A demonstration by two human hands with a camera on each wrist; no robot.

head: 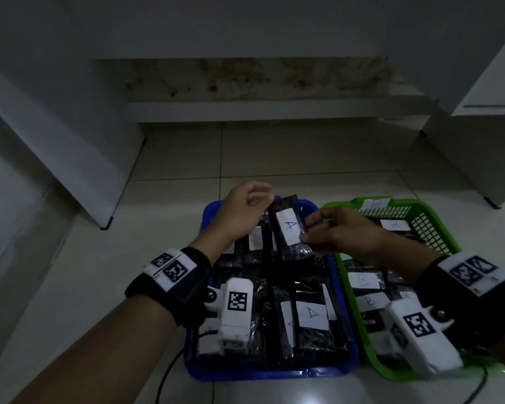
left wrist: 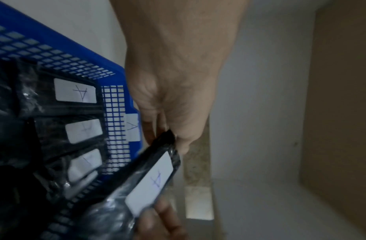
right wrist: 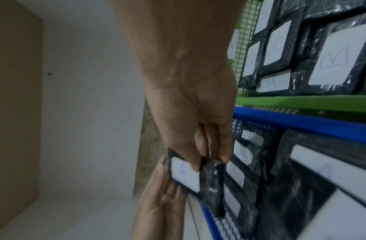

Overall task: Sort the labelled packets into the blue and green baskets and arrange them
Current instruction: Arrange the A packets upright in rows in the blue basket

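Observation:
A black packet with a white "A" label (head: pixel 288 228) hangs tilted over the far end of the blue basket (head: pixel 274 373), held by both hands. My left hand (head: pixel 266 197) pinches its far upper corner; the left wrist view shows the fingertips (left wrist: pixel 157 129) on the packet (left wrist: pixel 151 180). My right hand (head: pixel 307 230) pinches its right edge, and in the right wrist view the fingers (right wrist: pixel 209 152) curl onto the packet (right wrist: pixel 211 178). Several "A" packets (head: pixel 312 314) lie in rows in the blue basket. The green basket (head: pixel 438 225) beside it holds "B" packets (head: pixel 363 279).
The two baskets stand side by side on a pale tiled floor (head: pixel 274 153). White panels rise at the left (head: pixel 56 126) and right (head: pixel 484 156), with a low step (head: pixel 260 109) behind. Dark cables (head: pixel 164 383) trail in front of the baskets.

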